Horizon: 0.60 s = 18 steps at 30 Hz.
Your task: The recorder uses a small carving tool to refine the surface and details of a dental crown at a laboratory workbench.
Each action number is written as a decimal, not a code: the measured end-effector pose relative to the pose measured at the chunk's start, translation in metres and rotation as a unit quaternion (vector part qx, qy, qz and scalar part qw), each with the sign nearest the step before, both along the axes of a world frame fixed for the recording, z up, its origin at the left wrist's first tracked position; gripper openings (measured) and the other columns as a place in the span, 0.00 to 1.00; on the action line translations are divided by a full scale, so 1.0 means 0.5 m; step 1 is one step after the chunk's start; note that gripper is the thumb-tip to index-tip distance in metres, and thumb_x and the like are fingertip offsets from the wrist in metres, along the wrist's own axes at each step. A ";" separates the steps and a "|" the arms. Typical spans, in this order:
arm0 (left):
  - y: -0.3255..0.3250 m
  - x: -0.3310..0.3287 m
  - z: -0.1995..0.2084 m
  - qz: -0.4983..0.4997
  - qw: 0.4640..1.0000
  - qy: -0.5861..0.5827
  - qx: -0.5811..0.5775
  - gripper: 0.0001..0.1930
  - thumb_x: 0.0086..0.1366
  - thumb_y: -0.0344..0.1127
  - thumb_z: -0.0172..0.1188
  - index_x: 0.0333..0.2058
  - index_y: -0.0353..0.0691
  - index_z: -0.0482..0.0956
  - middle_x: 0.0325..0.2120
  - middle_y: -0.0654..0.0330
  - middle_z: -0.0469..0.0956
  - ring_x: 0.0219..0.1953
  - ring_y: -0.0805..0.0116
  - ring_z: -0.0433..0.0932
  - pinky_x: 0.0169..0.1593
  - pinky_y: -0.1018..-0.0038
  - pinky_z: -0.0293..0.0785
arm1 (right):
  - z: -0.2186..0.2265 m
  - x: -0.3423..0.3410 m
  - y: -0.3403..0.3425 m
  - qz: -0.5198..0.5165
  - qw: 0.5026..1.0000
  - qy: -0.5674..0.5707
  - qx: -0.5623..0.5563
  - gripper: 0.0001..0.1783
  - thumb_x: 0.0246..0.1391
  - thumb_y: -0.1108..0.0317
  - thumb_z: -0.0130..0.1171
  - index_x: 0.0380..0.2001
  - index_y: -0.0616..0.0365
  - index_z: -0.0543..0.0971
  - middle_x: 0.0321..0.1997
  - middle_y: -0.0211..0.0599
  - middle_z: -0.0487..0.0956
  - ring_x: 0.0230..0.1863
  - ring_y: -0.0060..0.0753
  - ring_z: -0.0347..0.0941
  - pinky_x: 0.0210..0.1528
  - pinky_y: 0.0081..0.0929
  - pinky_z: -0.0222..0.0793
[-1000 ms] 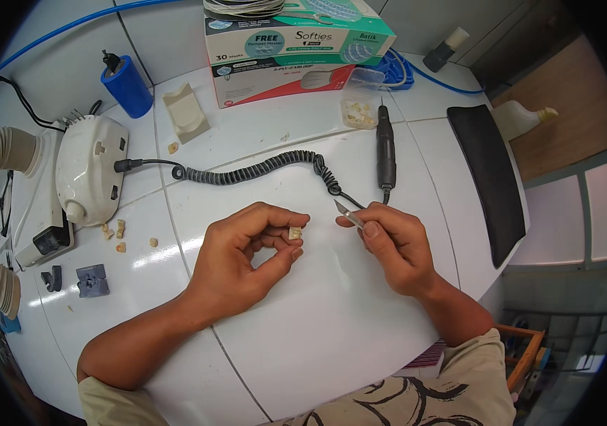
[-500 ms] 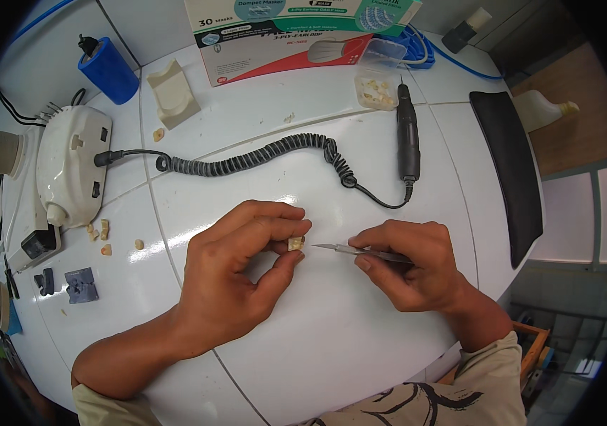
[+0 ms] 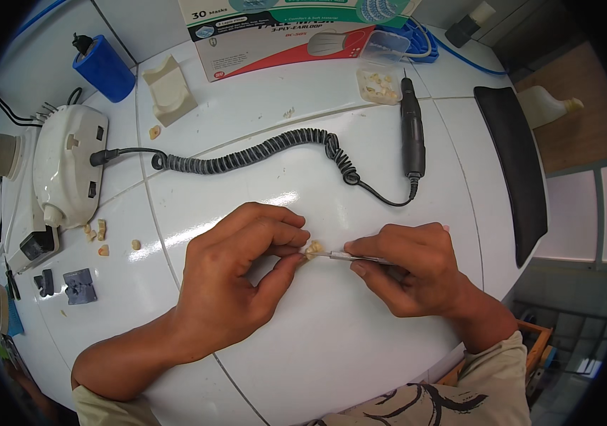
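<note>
- White tiled table (image 3: 360,348) under coiled cord (image 3: 246,150)
- Near side of cord: pinching piece (image 3: 314,248) between thumb and fingers of left hand (image 3: 236,259)
- Near cord's right end: pinching knife (image 3: 340,255) in right hand (image 3: 420,270), blade at piece

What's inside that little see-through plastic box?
The small clear plastic box holds several irregular cream-coloured pieces. Anything underneath them is covered and can't be seen.

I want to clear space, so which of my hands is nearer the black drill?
Right. The right hand is below the black drill in the picture; the left hand is farther off, below and to its left.
</note>
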<state>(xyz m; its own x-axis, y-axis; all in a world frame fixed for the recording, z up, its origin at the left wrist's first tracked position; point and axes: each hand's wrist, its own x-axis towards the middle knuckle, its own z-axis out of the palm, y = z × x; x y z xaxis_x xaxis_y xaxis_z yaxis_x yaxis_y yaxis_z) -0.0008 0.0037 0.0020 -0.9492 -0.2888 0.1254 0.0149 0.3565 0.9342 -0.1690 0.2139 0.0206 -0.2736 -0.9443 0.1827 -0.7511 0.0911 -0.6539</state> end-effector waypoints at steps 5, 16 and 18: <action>0.003 -0.005 -0.001 0.000 1.000 0.021 -0.017 0.14 0.61 0.13 0.70 0.45 0.29 0.84 0.50 0.48 0.84 0.48 0.64 0.89 0.51 0.71 0.90 | -0.010 0.011 -0.001 -0.014 0.999 0.038 -0.002 0.09 0.56 0.77 0.73 0.40 0.59 0.87 0.23 0.32 0.81 0.14 0.27 0.71 0.18 0.28 0.64; 0.014 -0.011 0.007 -0.022 0.987 0.040 -0.153 0.18 0.61 0.20 0.73 0.50 0.35 0.86 0.50 0.51 0.79 0.43 0.61 0.84 0.44 0.69 0.83 | -0.022 -0.007 0.000 -0.136 0.976 -0.164 -0.040 0.06 0.73 0.74 0.59 0.38 0.64 0.78 0.17 0.27 0.72 0.17 0.15 0.62 0.21 0.24 0.53; 0.017 -0.014 0.008 -0.023 0.985 0.036 -0.167 0.19 0.61 0.21 0.74 0.52 0.36 0.86 0.48 0.52 0.79 0.43 0.60 0.84 0.43 0.69 0.82 | -0.018 -0.001 -0.006 -0.131 0.977 -0.161 -0.042 0.06 0.73 0.74 0.59 0.38 0.64 0.78 0.17 0.27 0.72 0.17 0.15 0.62 0.21 0.24 0.53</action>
